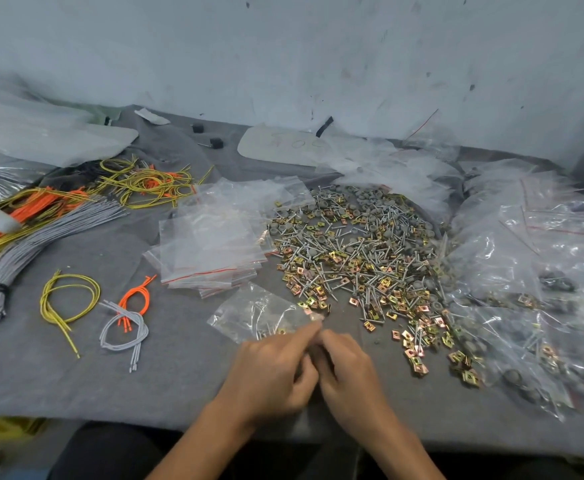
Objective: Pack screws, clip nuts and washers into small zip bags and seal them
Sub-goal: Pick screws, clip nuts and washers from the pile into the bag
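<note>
1. The grey felt-covered table [145, 375] carries everything. The person sits at its 6 o'clock edge.
2. A crumpled pile of filled clear plastic bags [526, 271] banks up at 3 o'clock.
3. A loose heap of silver screws, brass-coloured square clip nuts and grey round washers [359, 251] spreads from the centre toward 2 o'clock. Its near tail trails off to 4 o'clock.
4. Bundles of yellow, orange and grey cords [58, 220] lie at 9 to 10 o'clock, well apart from the work.
5. A stack of empty clear zip bags with red seal lines [214, 244] sits at 11 o'clock from the hands, touching the heap's left edge.
6. The left hand [269, 372] pinches the near right edge of the bag being worked, forefinger stretched along it and the other fingers curled. The right hand [349, 368] is curled, its fingertips meeting the left ones. I cannot tell whether it grips the bag or a loose part.
7. The small clear zip bag [259, 315] lies flat at 11 o'clock from the fingertips. Its long axis runs roughly 9 to 3 o'clock, and a few screws and a clip nut show inside. The left hand is nearer it, and the heap is nearer the right. Any seal would probably be run along the pinched end.
</note>
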The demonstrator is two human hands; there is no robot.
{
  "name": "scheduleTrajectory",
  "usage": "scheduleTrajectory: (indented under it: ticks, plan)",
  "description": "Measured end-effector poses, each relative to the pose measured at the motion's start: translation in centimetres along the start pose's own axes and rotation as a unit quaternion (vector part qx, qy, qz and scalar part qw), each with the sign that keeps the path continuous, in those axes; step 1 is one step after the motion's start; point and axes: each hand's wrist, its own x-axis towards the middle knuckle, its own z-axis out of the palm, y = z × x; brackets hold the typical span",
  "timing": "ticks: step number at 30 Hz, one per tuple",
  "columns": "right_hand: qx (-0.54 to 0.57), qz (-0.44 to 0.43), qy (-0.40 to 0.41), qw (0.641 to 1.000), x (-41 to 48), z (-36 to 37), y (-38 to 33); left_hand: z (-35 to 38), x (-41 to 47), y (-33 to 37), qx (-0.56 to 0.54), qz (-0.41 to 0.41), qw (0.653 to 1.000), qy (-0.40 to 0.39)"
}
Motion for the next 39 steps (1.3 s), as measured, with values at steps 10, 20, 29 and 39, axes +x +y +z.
scheduleTrajectory:
  ticks: [10, 20, 29, 39]
  plan:
    - [-0.034, -0.017, -0.023, 0.999, -0.1, 0.1, 0.3, -0.2, -2.2, 0.2, -0.011, -0.061, 0.997, 0.034]
    - [-0.005, -0.012, -0.040, 0.999, 0.1, 0.2, 0.3, 0.2, 0.7, -0.6, -0.023, -0.249, 0.968, 0.003]
    - [0.040, -0.013, 0.015, 0.999, 0.4, -0.4, 1.1, 0.9, 0.7, -0.6, -0.033, -0.213, 0.974, 0.071]
    - [0.049, -0.010, 0.035, 0.998, 0.8, -0.3, 2.4, 0.7, 0.6, -1.1, -0.168, -0.278, 0.943, 0.072]
